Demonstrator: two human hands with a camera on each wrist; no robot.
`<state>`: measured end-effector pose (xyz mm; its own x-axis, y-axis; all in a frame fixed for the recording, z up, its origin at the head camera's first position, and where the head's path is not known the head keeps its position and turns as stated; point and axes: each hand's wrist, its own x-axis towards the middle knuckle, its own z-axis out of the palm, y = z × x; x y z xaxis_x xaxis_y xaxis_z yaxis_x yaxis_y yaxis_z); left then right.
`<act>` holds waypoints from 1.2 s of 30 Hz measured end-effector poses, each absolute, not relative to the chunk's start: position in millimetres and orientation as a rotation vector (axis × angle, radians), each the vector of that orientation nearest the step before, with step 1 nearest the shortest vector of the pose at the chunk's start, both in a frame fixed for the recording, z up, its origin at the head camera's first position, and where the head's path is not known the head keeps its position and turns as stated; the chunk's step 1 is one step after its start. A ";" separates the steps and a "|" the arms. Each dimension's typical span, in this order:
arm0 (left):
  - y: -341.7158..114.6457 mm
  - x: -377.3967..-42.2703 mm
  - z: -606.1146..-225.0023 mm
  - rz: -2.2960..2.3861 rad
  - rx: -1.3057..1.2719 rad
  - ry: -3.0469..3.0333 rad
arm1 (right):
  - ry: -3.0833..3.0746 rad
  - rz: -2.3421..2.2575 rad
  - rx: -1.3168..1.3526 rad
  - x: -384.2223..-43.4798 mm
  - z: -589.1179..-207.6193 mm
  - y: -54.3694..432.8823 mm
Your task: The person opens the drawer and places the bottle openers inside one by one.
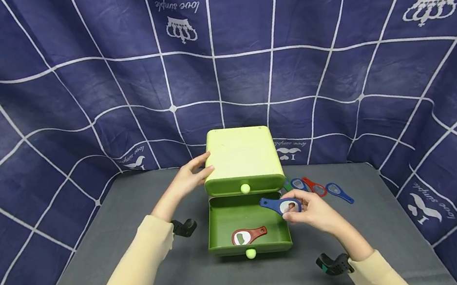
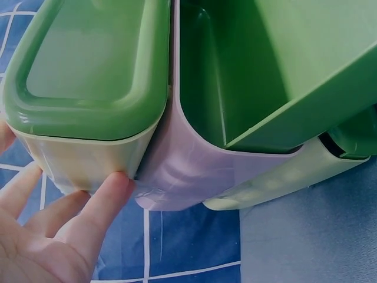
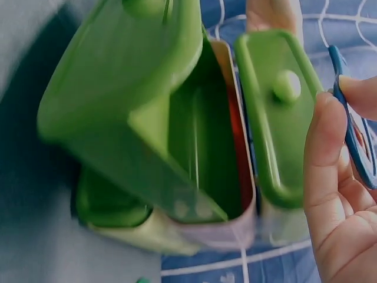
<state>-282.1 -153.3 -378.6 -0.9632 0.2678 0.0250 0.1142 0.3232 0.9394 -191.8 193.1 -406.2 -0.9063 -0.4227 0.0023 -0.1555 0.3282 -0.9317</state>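
A small cabinet with a pale yellow-green top [image 1: 240, 151] has its green middle drawer [image 1: 232, 213] pulled out, between a top drawer [image 2: 88, 59] and a bottom one that stand closed. My left hand [image 1: 189, 178] steadies the cabinet's left side, fingertips against the upper casing [image 2: 88, 156]. Between thumb and fingers, my right hand [image 1: 315, 209] pinches a blue bottle opener [image 1: 270, 203] by its wide end, above the right part of the pulled-out drawer. Inside that drawer lies a red bottle opener [image 1: 258, 232], its handle pointing right.
Right of the cabinet, several more bottle openers lie on the grey table [image 1: 178, 278]: a red one [image 1: 311, 183], a blue one [image 1: 342, 194] and others partly behind the cabinet. A blue cloth [image 1: 245, 78] with white lines hangs behind and at the sides.
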 end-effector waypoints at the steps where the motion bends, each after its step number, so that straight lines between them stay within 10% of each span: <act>1: -153.4 -282.3 -378.8 1.717 0.355 2.441 | 2.342 -1.605 -0.544 -192.6 -406.2 187.8; 36: -153.1 -281.5 -378.9 1.726 0.302 2.418 | 2.452 -1.268 -0.419 -209.1 -452.9 84.2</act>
<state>-281.5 -153.1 -378.9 -0.9677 0.2520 -0.0087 0.0737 0.3154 0.9461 -209.1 84.2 -452.9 -0.8959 -0.4110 -0.1685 -0.1002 0.5565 -0.8248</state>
